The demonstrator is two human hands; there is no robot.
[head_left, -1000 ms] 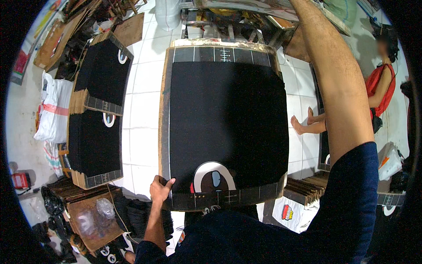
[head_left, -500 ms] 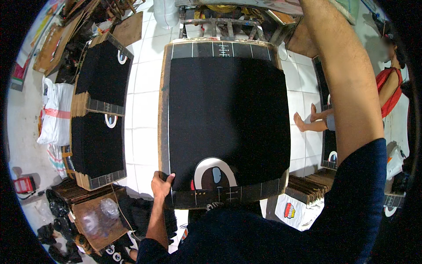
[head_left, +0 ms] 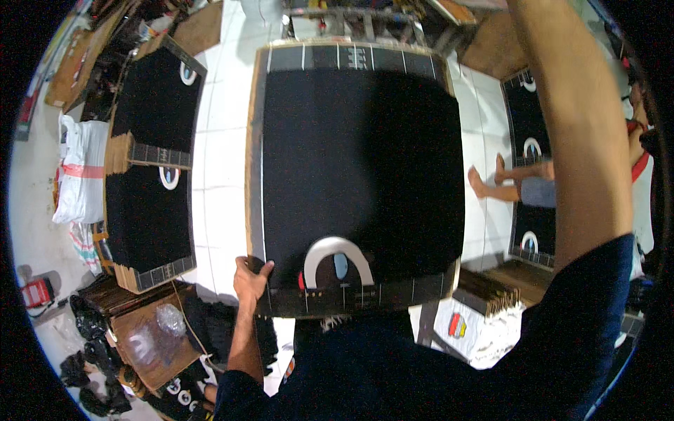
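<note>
In front of me lies a big flat board with wooden edges, covered by black fabric. Dark strips with white ruled lines run along its far and near ends. A printed white arch with a dark middle and a pale blue oval shows at the fabric's near end. My left hand grips the board's near left corner, thumb on top, the other fingers partly hidden at the edge. My right arm reaches forward across the right side, and its hand lies beyond the upper edge of the picture.
Stacked boards with black fabric stand left, beside a white sack. More such boards stand right, near a seated person's bare feet and legs. Cardboard and black plastic bags lie lower left. A metal frame is beyond the board.
The whole view has shifted slightly, so the board sits a little higher in the picture. My right arm has moved right. My left hand stays at the same corner.
</note>
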